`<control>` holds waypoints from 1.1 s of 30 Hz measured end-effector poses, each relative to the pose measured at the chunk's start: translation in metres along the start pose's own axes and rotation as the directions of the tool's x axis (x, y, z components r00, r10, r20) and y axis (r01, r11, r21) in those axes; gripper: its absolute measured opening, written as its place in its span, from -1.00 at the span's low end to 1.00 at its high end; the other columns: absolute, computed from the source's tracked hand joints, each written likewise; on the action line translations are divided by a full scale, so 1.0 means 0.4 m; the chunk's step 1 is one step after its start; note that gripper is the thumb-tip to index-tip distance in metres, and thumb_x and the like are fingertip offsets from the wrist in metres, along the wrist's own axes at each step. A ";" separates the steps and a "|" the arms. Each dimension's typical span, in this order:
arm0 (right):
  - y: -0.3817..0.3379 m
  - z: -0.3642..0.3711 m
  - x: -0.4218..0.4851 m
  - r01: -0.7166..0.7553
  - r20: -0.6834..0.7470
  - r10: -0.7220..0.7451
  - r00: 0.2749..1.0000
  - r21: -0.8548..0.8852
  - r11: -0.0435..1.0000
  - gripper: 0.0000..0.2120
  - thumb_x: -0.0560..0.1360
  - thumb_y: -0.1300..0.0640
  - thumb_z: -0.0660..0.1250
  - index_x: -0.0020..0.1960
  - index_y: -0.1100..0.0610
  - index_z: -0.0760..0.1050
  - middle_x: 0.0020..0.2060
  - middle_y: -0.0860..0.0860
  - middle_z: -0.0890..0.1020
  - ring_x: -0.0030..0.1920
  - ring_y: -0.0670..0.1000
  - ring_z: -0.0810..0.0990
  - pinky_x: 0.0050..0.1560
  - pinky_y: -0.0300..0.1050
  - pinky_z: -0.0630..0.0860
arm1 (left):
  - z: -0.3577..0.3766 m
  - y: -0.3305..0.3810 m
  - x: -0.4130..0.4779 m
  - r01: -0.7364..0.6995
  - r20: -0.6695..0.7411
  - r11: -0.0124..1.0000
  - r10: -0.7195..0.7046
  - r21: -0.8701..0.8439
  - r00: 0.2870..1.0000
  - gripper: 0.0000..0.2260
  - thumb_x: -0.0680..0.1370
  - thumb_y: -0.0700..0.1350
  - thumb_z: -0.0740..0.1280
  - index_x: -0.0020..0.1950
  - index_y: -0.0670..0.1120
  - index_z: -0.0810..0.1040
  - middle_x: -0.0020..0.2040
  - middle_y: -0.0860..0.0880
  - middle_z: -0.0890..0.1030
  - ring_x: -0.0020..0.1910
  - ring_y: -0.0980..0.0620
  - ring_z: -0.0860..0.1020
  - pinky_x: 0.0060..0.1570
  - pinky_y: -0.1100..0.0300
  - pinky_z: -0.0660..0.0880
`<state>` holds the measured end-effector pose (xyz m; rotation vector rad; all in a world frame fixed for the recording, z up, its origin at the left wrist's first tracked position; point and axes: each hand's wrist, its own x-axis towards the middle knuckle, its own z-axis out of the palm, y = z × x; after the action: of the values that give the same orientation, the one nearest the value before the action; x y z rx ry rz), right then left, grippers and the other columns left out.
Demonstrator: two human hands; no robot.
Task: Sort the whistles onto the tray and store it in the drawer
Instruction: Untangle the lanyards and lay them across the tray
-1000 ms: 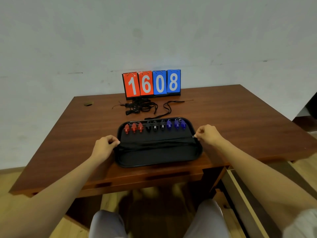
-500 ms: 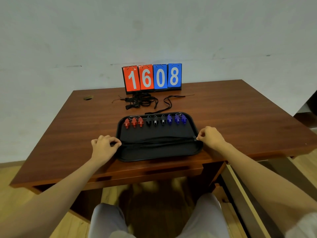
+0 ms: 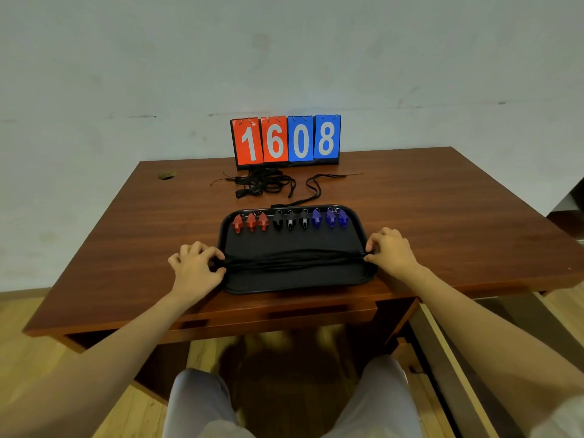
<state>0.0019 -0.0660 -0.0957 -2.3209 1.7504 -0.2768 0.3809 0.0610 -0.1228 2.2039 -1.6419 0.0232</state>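
A black tray (image 3: 297, 279) lies near the front edge of the wooden table (image 3: 126, 235). Along its far side stands a row of whistles: three red whistles (image 3: 251, 221), three black whistles (image 3: 290, 219), three blue whistles (image 3: 330, 217). A bundle of black lanyards (image 3: 294, 260) stretches straight across the tray's middle. My left hand (image 3: 196, 267) pinches the bundle's left end at the tray's left rim. My right hand (image 3: 392, 251) pinches its right end at the right rim.
A flip scoreboard (image 3: 286, 140) reading 1608 stands at the table's back edge. Loose black cords (image 3: 262, 183) lie tangled in front of it. An open drawer (image 3: 448, 358) juts out at the lower right, beside my knees. A cable hole (image 3: 166, 175) is at the back left.
Both hands have lowered the stretched lanyard bundle onto the tray's middle. The camera view has tilted slightly, so the table sits lower in frame.
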 end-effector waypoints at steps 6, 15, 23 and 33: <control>-0.004 0.011 0.011 0.181 0.027 -0.181 0.983 0.005 0.983 -0.71 0.45 0.04 0.41 0.16 0.00 0.52 0.23 -0.04 0.48 0.38 0.03 0.27 0.37 0.05 0.16 | 0.008 0.017 0.003 -0.188 0.077 0.977 0.181 0.101 0.980 -0.59 0.43 0.08 0.42 0.26 0.08 0.50 0.26 0.06 0.45 0.30 -0.05 0.25 0.18 -0.04 0.08; -0.023 0.015 0.029 0.177 0.208 -0.172 0.963 -0.006 0.984 -0.70 0.53 0.09 0.33 0.25 0.00 0.50 0.34 -0.05 0.47 0.50 0.00 0.16 0.47 0.26 -0.07 | 0.006 0.046 0.019 -0.152 0.207 0.975 0.116 0.164 0.971 -0.64 0.54 0.09 0.26 0.33 0.11 0.42 0.31 0.09 0.47 0.38 -0.01 0.24 0.29 -0.10 -0.01; -0.099 -0.015 0.069 0.255 0.135 -0.258 0.957 0.041 0.966 -0.69 0.49 0.05 0.37 0.22 0.01 0.52 0.27 -0.01 0.49 0.38 0.04 0.34 0.45 0.25 0.07 | -0.004 0.147 0.058 -0.271 0.195 0.949 0.238 0.161 0.951 -0.59 0.50 0.11 0.30 0.34 0.09 0.40 0.34 0.07 0.40 0.41 -0.03 0.18 0.28 -0.07 -0.02; -0.170 -0.124 0.338 0.245 -0.011 -0.245 0.969 0.093 0.965 -0.69 0.52 0.10 0.32 0.25 0.06 0.49 0.24 0.04 0.55 0.25 0.07 0.50 0.32 0.09 0.42 | -0.002 0.399 0.342 -0.284 0.184 0.958 0.272 0.040 0.944 -0.68 0.56 0.07 0.23 0.29 0.05 0.44 0.28 0.01 0.47 0.33 -0.05 0.30 0.29 -0.05 0.11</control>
<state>0.0873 -0.1809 -0.0264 -2.4672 1.4154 -0.3907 0.2764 -0.1020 -0.0414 2.0523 -2.0690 -0.0434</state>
